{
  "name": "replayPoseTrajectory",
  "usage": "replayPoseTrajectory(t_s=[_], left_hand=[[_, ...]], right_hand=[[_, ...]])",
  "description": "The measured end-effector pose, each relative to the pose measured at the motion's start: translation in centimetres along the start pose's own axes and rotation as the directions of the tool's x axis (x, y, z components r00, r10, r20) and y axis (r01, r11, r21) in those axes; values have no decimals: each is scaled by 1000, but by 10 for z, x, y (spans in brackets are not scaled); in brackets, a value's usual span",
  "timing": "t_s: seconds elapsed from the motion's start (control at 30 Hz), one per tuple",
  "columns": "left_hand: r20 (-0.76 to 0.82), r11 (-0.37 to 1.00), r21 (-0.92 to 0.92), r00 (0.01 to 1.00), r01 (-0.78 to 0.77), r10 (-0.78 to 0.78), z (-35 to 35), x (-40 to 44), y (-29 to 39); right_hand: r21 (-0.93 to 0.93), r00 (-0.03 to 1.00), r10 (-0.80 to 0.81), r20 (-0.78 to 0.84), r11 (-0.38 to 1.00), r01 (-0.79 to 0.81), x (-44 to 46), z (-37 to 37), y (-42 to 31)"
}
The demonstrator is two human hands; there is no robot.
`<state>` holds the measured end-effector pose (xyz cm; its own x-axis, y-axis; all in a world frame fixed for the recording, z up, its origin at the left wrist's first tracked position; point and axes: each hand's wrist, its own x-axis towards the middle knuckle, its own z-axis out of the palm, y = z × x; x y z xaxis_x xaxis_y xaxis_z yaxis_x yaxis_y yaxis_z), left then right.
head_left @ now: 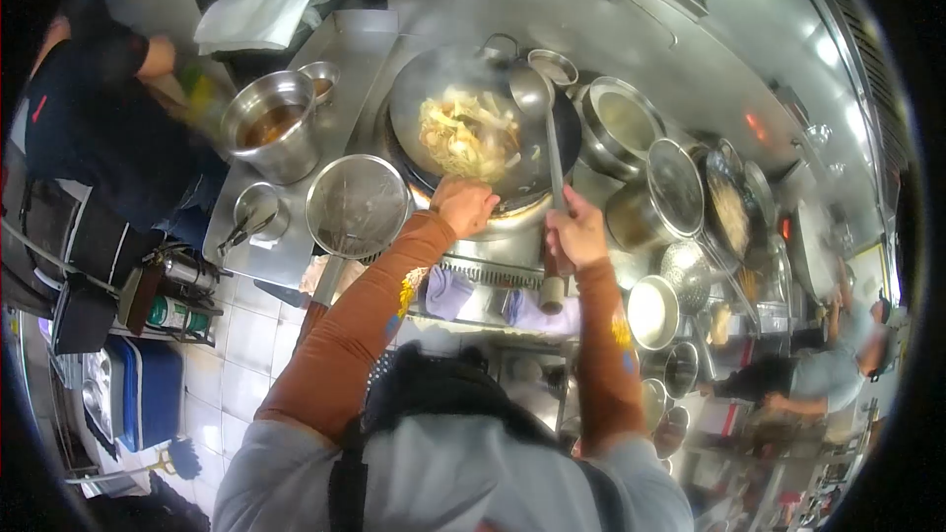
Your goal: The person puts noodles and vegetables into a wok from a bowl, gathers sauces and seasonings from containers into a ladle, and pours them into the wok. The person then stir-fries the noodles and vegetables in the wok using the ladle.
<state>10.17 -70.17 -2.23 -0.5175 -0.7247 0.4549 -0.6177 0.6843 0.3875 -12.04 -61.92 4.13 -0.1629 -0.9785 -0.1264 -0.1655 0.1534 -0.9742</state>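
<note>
My left hand (pixel 465 205) is closed at the near rim of a dark wok (pixel 414 89), gripping its edge or a handle that the hand hides. Pale sliced food (pixel 468 133), yellowish and noodle-like, lies in the wok with steam over it. In my right hand (pixel 579 227) is the wooden-ended handle of a long metal ladle (pixel 554 143). The ladle's bowl (pixel 532 91) hangs over the right side of the wok, beside the food. A round strainer (pixel 357 207) rests just left of my left forearm.
Left of the wok stand a steel pot of brown liquid (pixel 268 128) and a small container with tongs (pixel 261 212). Several pots and strainers crowd the right, including a mesh-topped pot (pixel 675 187). Folded cloths (pixel 448 293) lie at the stove front. People work at far left and right.
</note>
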Motion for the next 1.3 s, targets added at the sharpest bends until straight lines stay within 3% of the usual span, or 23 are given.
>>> replayPoseTrajectory(t_s=[0.1,0.13,0.17,0.23,0.33,0.4,0.47,0.57,0.7,0.8,0.97,1.07,1.13,1.17,1.23,1.3], left_hand=[[5,1000,22,1000,11,-11,-4,0,2],[0,1000,18,1000,13,-13,-4,0,2],[-5,1000,12,1000,18,-18,-2,1,3],[-30,1000,7,999,24,-23,2,-1,3],[-12,1000,8,1000,15,-15,3,0,2],[-25,1000,8,1000,5,-5,0,2,-1],[-70,1000,-2,997,-14,13,6,-1,-2],[-67,1000,-25,998,-14,12,4,-1,-1],[-80,999,-4,996,-39,39,4,-1,-3],[-69,1000,14,997,-24,25,5,-2,-2],[21,1000,13,1000,-12,12,0,2,-2],[107,999,43,994,18,-23,-3,6,0],[61,1000,7,998,-20,20,4,2,-5],[56,1000,-3,998,-27,27,-2,0,0],[55,998,3,997,-58,57,-15,-3,10],[40,995,13,994,-99,98,-36,-12,28]], right_hand=[[108,994,111,9,988,-111,-2,17,7],[334,982,176,69,923,-189,-3,22,13],[533,963,227,144,802,-269,-7,26,20],[805,901,262,347,410,-429,-15,28,24],[513,922,258,290,771,-377,-30,15,2],[123,978,116,173,983,-139,-26,13,-3],[-293,977,-78,197,947,134,6,1,-3],[-492,972,-183,150,839,234,49,17,-17],[-614,927,-213,308,700,365,33,29,-10],[-716,841,-302,450,441,541,-19,2,-4],[-779,900,-168,401,455,432,-94,-66,-29],[-808,908,-206,364,415,418,-128,-75,-42],[-681,897,-213,386,590,433,-148,-79,-65],[-641,920,-132,369,680,355,-159,-79,-85],[-696,946,130,297,708,121,-177,-86,-116],[-644,944,83,319,750,151,-186,-97,-115]])
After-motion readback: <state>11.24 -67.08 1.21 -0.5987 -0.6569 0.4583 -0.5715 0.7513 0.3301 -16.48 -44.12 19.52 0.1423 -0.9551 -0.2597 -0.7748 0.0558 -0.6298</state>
